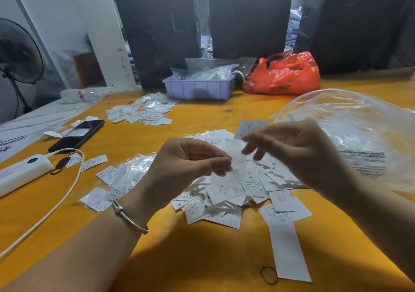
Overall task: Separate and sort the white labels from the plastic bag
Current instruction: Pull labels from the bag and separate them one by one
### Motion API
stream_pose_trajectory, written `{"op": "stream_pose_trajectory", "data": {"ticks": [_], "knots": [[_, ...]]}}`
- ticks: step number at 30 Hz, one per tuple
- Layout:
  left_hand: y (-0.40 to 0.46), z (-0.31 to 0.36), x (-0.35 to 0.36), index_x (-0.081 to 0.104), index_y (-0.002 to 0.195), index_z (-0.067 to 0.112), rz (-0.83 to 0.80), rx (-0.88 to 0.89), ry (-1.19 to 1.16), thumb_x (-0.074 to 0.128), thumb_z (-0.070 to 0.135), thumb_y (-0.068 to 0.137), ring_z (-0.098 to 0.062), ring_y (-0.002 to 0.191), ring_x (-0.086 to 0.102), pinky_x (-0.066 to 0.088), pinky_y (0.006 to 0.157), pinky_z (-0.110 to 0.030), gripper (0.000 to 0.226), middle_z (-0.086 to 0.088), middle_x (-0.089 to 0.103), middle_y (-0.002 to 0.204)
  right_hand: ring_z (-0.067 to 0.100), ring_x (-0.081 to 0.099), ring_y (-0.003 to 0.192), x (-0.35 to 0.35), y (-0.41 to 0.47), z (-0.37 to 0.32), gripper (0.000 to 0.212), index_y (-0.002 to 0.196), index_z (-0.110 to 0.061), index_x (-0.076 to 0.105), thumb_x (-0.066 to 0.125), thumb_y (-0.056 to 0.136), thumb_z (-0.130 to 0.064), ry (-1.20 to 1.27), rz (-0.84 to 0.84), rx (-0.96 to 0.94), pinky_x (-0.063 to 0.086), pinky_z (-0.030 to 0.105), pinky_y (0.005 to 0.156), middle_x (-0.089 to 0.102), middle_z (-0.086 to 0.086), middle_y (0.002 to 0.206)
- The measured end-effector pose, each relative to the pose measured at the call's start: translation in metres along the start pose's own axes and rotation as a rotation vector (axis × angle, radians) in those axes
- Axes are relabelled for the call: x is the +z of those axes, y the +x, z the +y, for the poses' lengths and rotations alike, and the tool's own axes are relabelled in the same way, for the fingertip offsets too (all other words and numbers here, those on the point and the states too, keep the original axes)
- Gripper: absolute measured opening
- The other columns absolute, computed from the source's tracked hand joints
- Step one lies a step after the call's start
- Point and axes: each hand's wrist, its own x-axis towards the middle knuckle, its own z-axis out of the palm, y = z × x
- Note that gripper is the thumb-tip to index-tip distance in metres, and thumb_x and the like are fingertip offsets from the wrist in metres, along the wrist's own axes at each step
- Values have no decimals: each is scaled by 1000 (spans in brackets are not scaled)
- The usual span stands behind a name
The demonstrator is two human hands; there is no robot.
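On the orange table (157, 258), a heap of white labels (235, 192) lies directly below both hands. The left hand (179, 168) pinches one blurred label (233, 172) above that heap; the right hand (298, 150), fingers loosely spread, hovers beside it. The clear plastic bag (359, 130) lies right of the heap.

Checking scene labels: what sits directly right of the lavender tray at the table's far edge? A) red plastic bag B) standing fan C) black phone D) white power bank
A: the red plastic bag lies crumpled against the right end of the lavender tray; the phone, power bank and fan are all far to the left.
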Motion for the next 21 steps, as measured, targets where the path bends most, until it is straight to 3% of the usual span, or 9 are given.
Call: {"op": "stream_pose_trajectory", "data": {"ticks": [5,10,14,21], "knots": [[-2,2,2,79,86,11,27,65,12,80,20,71,-22,72,74,55,65,-19,18,-6,78,80,20,65,52,-11,-3,-13,22,73,0,71,65,86,-17,115,181,-125,49,22,52,70,9,62],[-2,3,1,78,86,11,22,73,22,79,19,70,-26,73,74,59,68,-25,18,-6,78,81,25,63,50,0,-8,-14,26,65,-6,71,66,87,-19,-3,116,-228,48,41,49,67,4,56],[-1,1,1,79,87,9,-8,67,45,79,17,72,-27,73,73,59,68,-27,17,-5,78,81,23,61,51,3,-8,-9,33,62,-4,70,59,87,-22,-184,74,-326,45,38,50,64,7,54],[-1,1,0,80,89,14,-22,68,46,79,21,74,-23,73,74,58,67,-23,16,-5,78,82,25,58,49,-4,-7,-6,37,56,0,66,59,86,-19,-222,97,-386,42,37,48,60,11,51]]}}
